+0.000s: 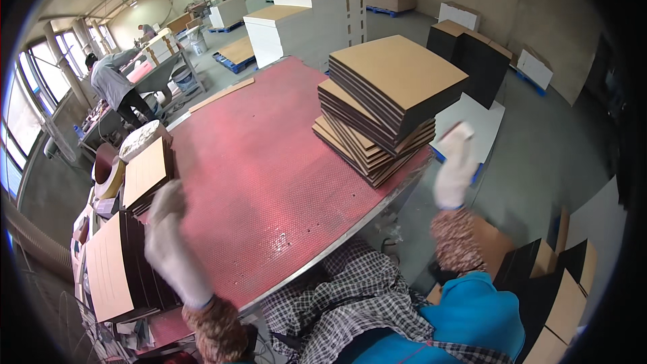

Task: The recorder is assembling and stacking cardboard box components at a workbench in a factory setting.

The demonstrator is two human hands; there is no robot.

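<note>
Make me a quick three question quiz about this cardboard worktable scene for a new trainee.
1. True or false: the left hand is bare.
2. What colour is the worktable top?
3. Which is nearest the right hand? A) the big stack of brown boards at the table's far right; B) the small stack of boards at the table's left edge; C) the person in grey in the background.

Key: 1 false, both hands wear white gloves. 2 red. 3 A, though the hand looks apart from it, holding nothing.
</note>
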